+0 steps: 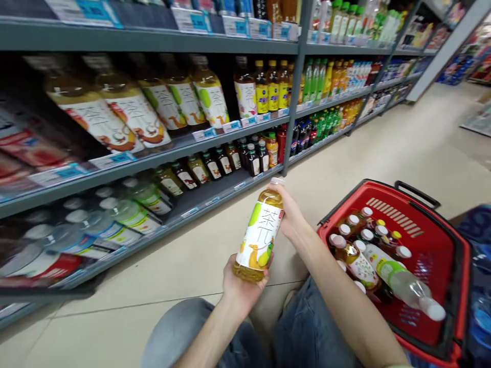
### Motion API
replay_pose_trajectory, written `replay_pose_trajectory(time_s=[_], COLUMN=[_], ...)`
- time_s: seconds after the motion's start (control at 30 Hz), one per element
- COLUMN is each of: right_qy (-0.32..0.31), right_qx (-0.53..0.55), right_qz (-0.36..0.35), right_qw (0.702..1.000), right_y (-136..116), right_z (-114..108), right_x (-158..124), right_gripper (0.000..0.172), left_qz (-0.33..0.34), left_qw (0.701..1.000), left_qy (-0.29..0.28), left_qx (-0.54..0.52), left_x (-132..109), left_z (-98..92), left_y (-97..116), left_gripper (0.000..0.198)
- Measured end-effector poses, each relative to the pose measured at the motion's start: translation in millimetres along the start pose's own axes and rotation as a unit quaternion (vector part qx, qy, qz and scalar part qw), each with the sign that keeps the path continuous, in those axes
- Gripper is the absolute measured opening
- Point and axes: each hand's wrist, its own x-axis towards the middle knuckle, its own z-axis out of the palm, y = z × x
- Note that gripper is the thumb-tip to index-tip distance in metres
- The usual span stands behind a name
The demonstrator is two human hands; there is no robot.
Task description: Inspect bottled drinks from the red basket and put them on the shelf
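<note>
While my left grip (242, 291) cups the base of an amber drink bottle (261, 237), my right grip (289, 209) holds its shoulder just under the white cap (277, 181), so both are curled firmly around it. The bottle is just off the centre of my view, toward six o'clock, leaning with its cap toward one and its base toward seven, its label (264, 230) facing me. To hold it well, I judge, my lower palm should bear the weight and my upper fingers only steady it, since a smooth bottle could turn or slip if pinched at the top alone. Pale tiled floor (406, 138) with dark joints spreads below, and my jeans (318, 322) show at six. Grey shelving (153, 43) sweeps from eight round to one o'clock, price tags (205, 134) along its edges, its nearest drinks blurred. At four o'clock is a red basket (437, 266), black-rimmed, holding capped bottles (399, 273); toward two, the aisle runs away past more shelves.
</note>
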Motion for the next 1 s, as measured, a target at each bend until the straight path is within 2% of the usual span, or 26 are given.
replay_pose_trajectory(time_s=[0.17,0.33,0.47,0.63,0.7,0.8,0.9,1.0], right_qy=[0.019,0.005,-0.019,-0.025,-0.02,0.028,0.061,0.043], right_qx=[-0.032,-0.064,-0.091,-0.11,-0.1,-0.056,-0.005,0.022], right_qz=[-0.016,-0.09,-0.141,-0.152,-0.151,-0.152,-0.139,-0.125], right_qw=[0.999,0.994,0.986,0.982,0.983,0.986,0.988,0.991], right_y=[6,13,14,13,15,19,19,14], right_z=[4,4,4,4,4,4,5,2], right_x=[-2,-6,-10,-13,-14,-19,-23,-24], right_gripper=[0.013,0.022,0.027,0.029,0.029,0.029,0.028,0.026], left_qz=[-0.02,-0.023,-0.016,0.009,0.039,0.109,0.194,0.291], left_qw=[0.999,0.997,0.998,1.0,0.999,0.992,0.977,0.947], left_qy=[-0.005,-0.035,-0.023,0.003,0.029,0.058,0.041,0.007], left_qx=[-0.037,-0.058,-0.055,-0.023,0.002,0.038,0.076,0.133], left_x=[4,6,3,1,1,2,-1,-7], left_z=[-9.3,-14.0,-11.3,-7.3,-5.6,-4.1,-5.9,-8.5], left_y=[0,-2,-3,-3,-4,-7,-9,-5], left_gripper=[0.046,0.041,0.034,0.028,0.026,0.027,0.029,0.035])
